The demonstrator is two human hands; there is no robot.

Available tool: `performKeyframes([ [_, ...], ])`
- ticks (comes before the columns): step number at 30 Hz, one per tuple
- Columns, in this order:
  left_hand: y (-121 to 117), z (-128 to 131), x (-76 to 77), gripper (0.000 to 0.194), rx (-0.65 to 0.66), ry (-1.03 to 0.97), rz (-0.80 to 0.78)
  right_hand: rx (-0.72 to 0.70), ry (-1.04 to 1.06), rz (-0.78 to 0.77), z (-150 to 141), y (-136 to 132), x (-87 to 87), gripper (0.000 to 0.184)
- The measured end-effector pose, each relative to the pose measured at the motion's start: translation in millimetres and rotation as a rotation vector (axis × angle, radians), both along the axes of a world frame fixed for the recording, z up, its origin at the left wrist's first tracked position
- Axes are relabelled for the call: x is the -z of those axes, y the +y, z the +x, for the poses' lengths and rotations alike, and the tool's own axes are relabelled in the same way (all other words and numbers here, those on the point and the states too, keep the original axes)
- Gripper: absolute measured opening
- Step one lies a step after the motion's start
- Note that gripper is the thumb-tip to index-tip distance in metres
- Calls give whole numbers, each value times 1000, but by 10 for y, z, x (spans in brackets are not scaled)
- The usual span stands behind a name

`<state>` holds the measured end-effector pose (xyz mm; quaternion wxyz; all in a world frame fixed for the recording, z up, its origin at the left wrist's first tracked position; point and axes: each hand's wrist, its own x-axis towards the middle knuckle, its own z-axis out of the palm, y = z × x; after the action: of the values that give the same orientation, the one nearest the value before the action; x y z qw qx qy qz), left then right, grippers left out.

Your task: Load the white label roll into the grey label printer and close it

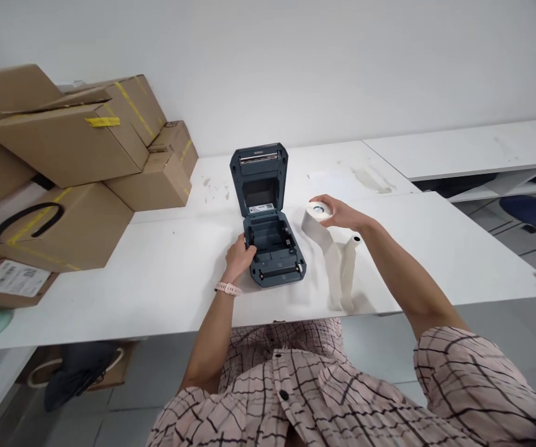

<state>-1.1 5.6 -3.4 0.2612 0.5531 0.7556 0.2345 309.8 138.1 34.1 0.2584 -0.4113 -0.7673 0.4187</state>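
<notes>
Head view: gripping the left side of the open printer [274, 256] on the tabletop [156, 267] with the left hand [240, 256], loosely curled. Holding the paper roll [313, 217] in the half-closed right hand [337, 213], just beside the printer's right side.

No wording can be read for certain. Inside the raised lid of the printer [274, 248], near the hinge, a white sticker [261, 208] carries small print and a dark block of code, too small to read. A tiny pale plate [259, 153] near the lid's top edge is equally illegible. Well to the left of the printer, a carton [20, 279] bears a white label [15, 278] with barcodes and blurred lines. Right of the printer, the roll [313, 226] shows blue marks at its core, unreadable.
</notes>
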Motion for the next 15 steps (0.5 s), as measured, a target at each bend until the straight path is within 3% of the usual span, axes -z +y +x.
performKeyframes([
  [3, 6, -10, 26, 53, -2, -7, 22, 110, -48, -60, -11, 88, 277, 70],
  [7, -2, -12, 19, 54, -4, -25, 25, 35, 25, -143, 248, 24, 275, 87],
  [11, -18, -3, -7, 57, -10, -52, 19, 29, 268, -215, 842, -267, 204, 87],
  [15, -23, 10, -17, 57, -9, -58, 17, 200, 237, -211, 1122, -622, 439, 72],
])
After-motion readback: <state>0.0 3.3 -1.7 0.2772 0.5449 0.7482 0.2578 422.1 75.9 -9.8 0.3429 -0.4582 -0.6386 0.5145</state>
